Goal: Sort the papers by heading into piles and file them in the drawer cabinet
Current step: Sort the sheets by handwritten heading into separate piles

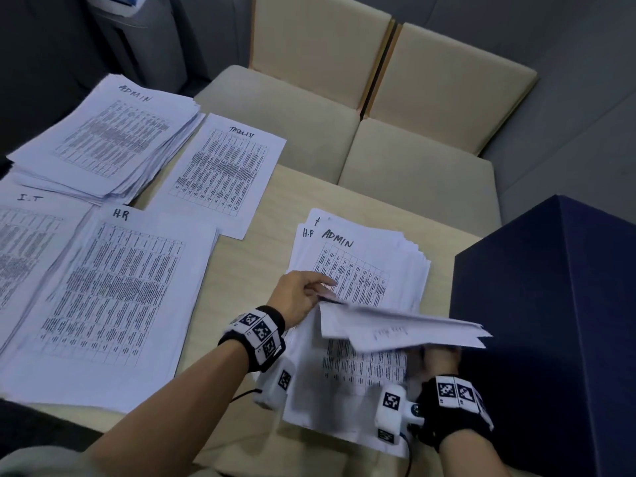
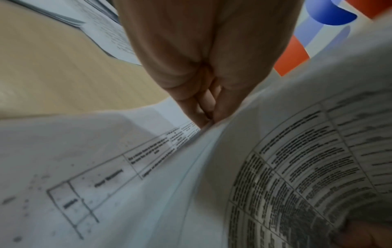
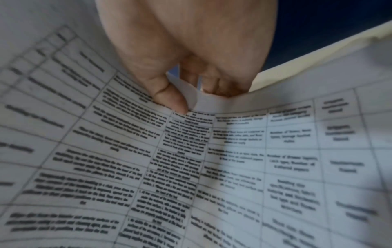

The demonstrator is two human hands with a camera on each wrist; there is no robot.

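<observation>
On the table's right lies an unsorted stack of printed papers [image 1: 358, 266] whose top sheet is headed ADMIN. Above its near half I hold a thin lifted sheaf of sheets [image 1: 395, 328] with both hands. My left hand [image 1: 325, 290] pinches the sheaf's left edge, fingers and thumb pressed together [image 2: 208, 120]. My right hand [image 1: 440, 361] is mostly hidden under the sheaf; its thumb [image 3: 169, 99] and fingers pinch the paper's edge [image 3: 191, 104]. Sorted piles lie to the left: ADMIN [image 1: 103, 132], TASKLIST [image 1: 223, 173], I.T [image 1: 20, 253], H.R [image 1: 113, 294]. The dark blue cabinet [image 1: 550, 321] stands at right.
The light wooden table [image 1: 247, 270] shows a bare strip between the H.R pile and the unsorted stack. Beige cushioned seats [image 1: 413, 149] stand beyond the table's far edge. A dark grey unit [image 1: 130, 39] is at the back left.
</observation>
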